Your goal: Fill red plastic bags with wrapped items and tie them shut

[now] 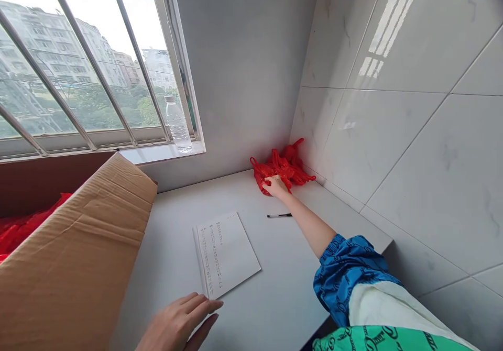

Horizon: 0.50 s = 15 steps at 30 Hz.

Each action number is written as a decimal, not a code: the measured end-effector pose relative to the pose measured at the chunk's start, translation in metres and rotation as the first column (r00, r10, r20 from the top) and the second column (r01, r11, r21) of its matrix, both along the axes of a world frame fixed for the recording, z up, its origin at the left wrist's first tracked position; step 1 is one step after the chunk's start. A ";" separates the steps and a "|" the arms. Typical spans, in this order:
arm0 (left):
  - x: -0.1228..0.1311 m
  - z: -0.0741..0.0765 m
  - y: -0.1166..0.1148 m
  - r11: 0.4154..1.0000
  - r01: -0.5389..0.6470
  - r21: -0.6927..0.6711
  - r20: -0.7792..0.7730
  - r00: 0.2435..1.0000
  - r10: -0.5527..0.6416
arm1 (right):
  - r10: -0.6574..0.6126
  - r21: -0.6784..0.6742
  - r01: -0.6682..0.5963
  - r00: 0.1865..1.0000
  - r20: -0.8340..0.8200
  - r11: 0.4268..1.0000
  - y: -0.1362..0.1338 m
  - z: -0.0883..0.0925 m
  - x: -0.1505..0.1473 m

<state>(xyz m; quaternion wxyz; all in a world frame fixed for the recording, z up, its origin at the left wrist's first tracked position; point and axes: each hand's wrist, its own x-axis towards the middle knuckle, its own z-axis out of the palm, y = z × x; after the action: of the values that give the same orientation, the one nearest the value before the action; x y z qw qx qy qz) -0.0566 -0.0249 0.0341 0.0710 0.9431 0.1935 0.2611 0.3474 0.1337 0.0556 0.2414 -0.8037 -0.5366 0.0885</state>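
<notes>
Red plastic bags (288, 165) lie bunched in the far corner of the white table, against the walls. My right hand (276, 185) reaches across the table to them, its fingers closed on the near red plastic bag. A black pen (279, 216) lies below my right forearm, partly hidden by it. My left hand (183, 319) is at the bottom of the view, fingers stretched out and thumb apart, holding nothing. It is beside the lower edge of a pad of white paper (239, 251) printed or written with columns of small marks; whether it touches the pad I cannot tell.
At the left stands a cardboard box (94, 246) with red plastic (31, 225) inside. A clear bottle (178, 125) is upright on the window sill (157, 154), by a barred window. The white table (173, 225) meets a grey wall behind and a tiled wall (393, 146) on the right.
</notes>
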 end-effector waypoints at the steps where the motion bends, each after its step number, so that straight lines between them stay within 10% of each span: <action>1: 0.002 0.005 0.000 1.000 0.000 -0.006 0.005 1.000 0.000 | -0.004 -0.002 0.004 1.000 -0.002 1.000 0.000 0.000 0.000; 8: 0.012 0.042 0.005 0.998 -0.026 -0.066 0.094 0.995 0.032 | 0.160 0.188 -0.154 0.987 -0.014 0.970 -0.009 0.018 -0.019; 15: 0.034 0.072 0.031 0.894 -0.333 -0.300 0.270 0.869 0.414 | 0.531 0.465 -0.459 0.847 -0.028 0.757 -0.049 0.051 -0.070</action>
<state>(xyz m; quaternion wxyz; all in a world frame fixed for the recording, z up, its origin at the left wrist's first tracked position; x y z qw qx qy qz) -0.0228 0.0063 0.1056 0.1649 0.8147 0.3895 0.3967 0.2777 0.0851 0.1068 0.4264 -0.5468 -0.7150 0.0889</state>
